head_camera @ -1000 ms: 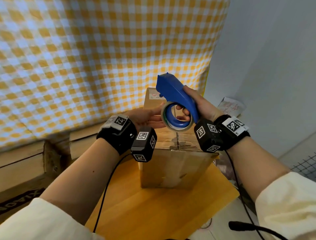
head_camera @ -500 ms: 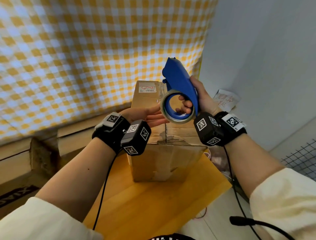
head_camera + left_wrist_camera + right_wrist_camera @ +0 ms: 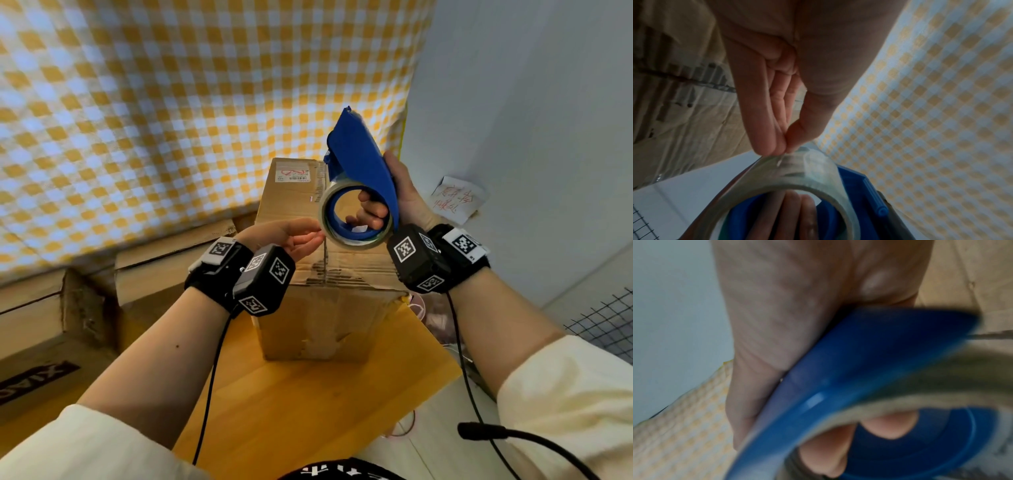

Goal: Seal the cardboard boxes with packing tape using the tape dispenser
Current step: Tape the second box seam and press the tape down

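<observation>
My right hand (image 3: 376,210) grips a blue tape dispenser (image 3: 359,161) in the air above a closed cardboard box (image 3: 308,315), nose tilted up, fingers curled through the core of the clear tape roll (image 3: 327,219). My left hand (image 3: 315,236) reaches the roll's left rim. In the left wrist view the left hand (image 3: 786,147) pinches the tape's loose end on the tape roll (image 3: 809,172) between thumb and fingers, with the dispenser (image 3: 857,186) behind it. In the right wrist view the right hand (image 3: 838,443) wraps the dispenser (image 3: 838,382), blurred.
The box stands on a yellow wooden table (image 3: 308,411). A yellow checked cloth (image 3: 171,102) hangs behind. Wooden crates (image 3: 51,318) sit at the left. A white wall with a paper note (image 3: 457,202) and wire mesh (image 3: 609,329) are at the right.
The right hand has lifted the dispenser and tilted its nose more upright. The left fingertips have gone from under the roll to its left rim and pinch the tape there.
</observation>
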